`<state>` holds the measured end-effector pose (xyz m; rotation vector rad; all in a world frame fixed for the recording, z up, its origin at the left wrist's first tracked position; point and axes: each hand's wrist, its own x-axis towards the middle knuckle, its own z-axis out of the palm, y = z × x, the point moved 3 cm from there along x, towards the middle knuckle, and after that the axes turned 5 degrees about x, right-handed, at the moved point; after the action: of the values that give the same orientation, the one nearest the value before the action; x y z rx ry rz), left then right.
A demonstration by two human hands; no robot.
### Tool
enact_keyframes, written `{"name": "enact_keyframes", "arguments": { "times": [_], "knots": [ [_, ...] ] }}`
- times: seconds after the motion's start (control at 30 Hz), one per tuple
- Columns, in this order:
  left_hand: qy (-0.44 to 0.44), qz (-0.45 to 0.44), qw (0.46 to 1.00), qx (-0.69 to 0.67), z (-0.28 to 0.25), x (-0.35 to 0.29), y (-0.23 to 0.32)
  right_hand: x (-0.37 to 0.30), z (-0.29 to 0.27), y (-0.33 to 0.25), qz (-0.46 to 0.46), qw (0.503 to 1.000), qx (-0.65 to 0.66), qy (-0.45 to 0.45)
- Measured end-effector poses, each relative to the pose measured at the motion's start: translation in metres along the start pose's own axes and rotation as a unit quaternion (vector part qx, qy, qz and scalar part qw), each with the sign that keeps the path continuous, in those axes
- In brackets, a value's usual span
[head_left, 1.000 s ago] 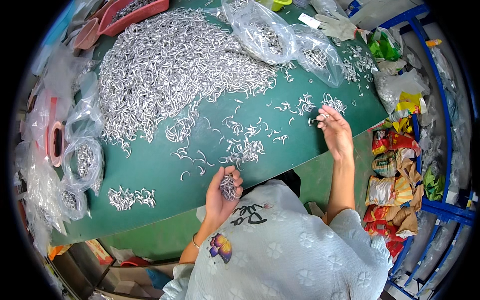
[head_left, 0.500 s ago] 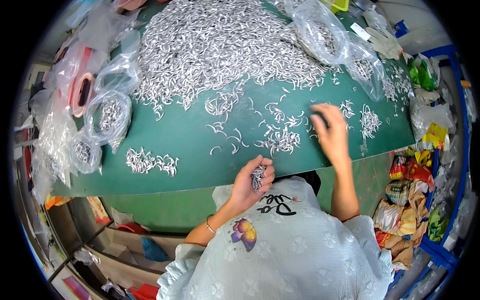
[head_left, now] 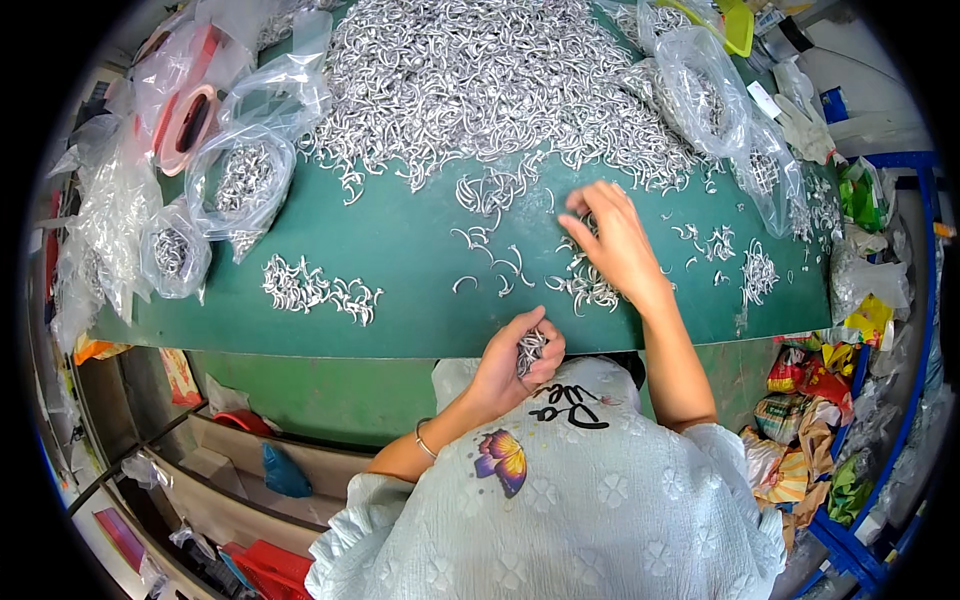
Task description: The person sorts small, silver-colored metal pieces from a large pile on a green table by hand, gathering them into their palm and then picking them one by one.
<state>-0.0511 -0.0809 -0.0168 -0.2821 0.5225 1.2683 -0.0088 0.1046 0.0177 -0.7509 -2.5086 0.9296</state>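
Observation:
Near the front edge of the green table (head_left: 400, 235), my left hand (head_left: 497, 365) is closed around a bunch of small curved silver metal pieces (head_left: 531, 350). Farther right, my right hand (head_left: 622, 245) reaches over a small loose pile of the same pieces (head_left: 592, 290), thumb and fingers apart and slightly curled. Its fingertips are a little blurred; no piece shows between them, and the hand hides part of the pile. Stray curved pieces (head_left: 507, 265) are scattered between the two hands. Beyond them rises a large heap of such pieces (head_left: 490, 80).
Separate small piles lie at left (head_left: 320, 290) and right (head_left: 760, 272). Clear plastic bags holding pieces stand at the left (head_left: 245, 180) and far right (head_left: 700, 95). A blue rack (head_left: 928, 270) with packages is at the right, and wooden compartments (head_left: 220, 465) are below left.
My right hand has moved left over the loose pile, its fingers more curled. My left hand still holds its bunch. The whole view has shifted slightly.

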Motion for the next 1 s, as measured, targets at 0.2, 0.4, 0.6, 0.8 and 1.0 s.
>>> {"name": "enact_keyframes", "arguments": {
  "times": [0.2, 0.4, 0.6, 0.8, 1.0],
  "knots": [
    [-0.021, 0.025, 0.999, 0.004, -0.001, 0.002, 0.001, 0.014, 0.021, 0.0, 0.009, 0.994, -0.106, 0.008],
    [0.117, 0.094, 0.989, -0.008, 0.013, -0.007, 0.012, -0.017, -0.009, -0.053, 0.002, 0.941, 0.193, -0.279],
    [-0.024, 0.04, 0.999, 0.003, -0.009, -0.004, 0.002, -0.004, 0.03, -0.038, -0.054, 0.998, -0.01, -0.04],
    [0.066, 0.07, 0.995, 0.012, -0.002, -0.012, 0.005, -0.006, 0.022, -0.039, 0.041, 0.972, 0.165, -0.163],
    [0.02, 0.114, 0.993, -0.002, -0.016, -0.007, 0.003, -0.009, 0.021, -0.049, -0.024, 0.98, 0.113, -0.165]
  ]
}}
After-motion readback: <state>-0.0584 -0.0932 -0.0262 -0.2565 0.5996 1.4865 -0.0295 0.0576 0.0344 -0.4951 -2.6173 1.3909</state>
